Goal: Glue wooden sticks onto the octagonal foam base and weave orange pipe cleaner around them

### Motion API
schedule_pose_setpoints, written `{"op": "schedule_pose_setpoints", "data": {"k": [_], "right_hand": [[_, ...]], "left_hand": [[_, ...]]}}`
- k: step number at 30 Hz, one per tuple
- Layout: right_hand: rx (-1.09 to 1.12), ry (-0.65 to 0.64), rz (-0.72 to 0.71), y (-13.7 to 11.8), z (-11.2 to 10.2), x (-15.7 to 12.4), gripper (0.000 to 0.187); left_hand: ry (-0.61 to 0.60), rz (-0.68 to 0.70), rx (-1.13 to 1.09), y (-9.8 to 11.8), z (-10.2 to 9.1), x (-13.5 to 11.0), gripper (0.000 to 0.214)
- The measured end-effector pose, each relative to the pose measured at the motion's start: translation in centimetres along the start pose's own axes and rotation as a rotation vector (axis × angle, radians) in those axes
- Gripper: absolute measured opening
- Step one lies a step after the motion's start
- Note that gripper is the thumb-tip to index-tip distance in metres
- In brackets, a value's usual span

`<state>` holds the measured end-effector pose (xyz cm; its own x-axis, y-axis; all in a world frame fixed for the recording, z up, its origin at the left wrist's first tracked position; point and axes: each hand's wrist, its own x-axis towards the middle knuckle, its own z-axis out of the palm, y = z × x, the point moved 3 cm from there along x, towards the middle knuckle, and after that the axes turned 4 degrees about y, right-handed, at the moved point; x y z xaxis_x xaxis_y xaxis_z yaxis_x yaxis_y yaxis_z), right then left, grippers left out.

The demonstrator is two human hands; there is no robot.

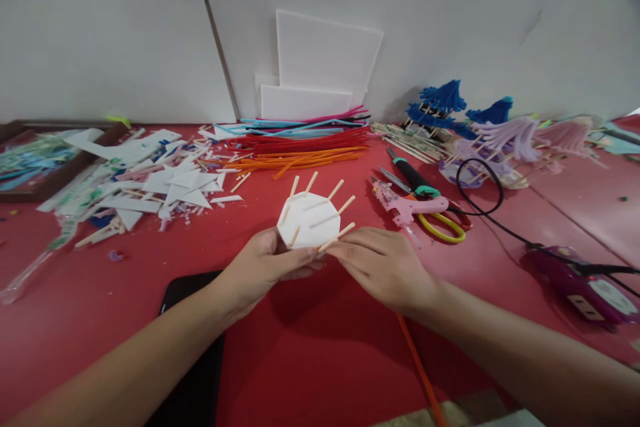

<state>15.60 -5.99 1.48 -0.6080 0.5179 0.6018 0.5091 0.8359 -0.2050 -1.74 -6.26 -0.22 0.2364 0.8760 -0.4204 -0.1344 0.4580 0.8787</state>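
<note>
Gingerly, my left hand (260,267) gripped the light, fragile white foam disc (306,220) by its rim; my right hand (385,267) pinched one thin wooden stick (336,237).

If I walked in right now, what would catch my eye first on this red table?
Most likely the white foam disc bristling with wooden sticks, held mid-table between the left hand and right hand. Behind it lies a bright row of pipe cleaners, red, orange and blue, near the wall. Left of that sits a heap of white foam scraps.
</note>
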Motion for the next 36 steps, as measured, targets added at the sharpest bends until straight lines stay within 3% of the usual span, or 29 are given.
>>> {"op": "schedule_pose_setpoints", "data": {"k": [6, 13, 19, 28, 36], "right_hand": [[0.063, 0.062, 0.082, -0.1, 0.1, -0.2, 0.021], [0.122, 0.060, 0.202, -0.2, 0.2, -0.2, 0.019], [0.324, 0.013, 0.500, -0.8, 1.3, -0.8, 0.020], [0.484, -0.011, 0.631, -0.9, 1.6, -1.1, 0.018], [0.706, -0.036, 0.886, 0.9, 1.0, -0.6, 0.009]], "left_hand": [[0.006, 0.022, -0.004, -0.1, 0.0, 0.1, 0.026], [0.133, 0.052, -0.123, 0.0, -0.2, 0.3, 0.024], [0.294, 0.051, -0.184, 0.3, -0.8, 0.6, 0.019], [0.294, 0.087, -0.189, 0.3, -1.0, 0.6, 0.017], [0.269, 0.123, -0.044, -0.1, -1.0, 0.7, 0.021]]}}
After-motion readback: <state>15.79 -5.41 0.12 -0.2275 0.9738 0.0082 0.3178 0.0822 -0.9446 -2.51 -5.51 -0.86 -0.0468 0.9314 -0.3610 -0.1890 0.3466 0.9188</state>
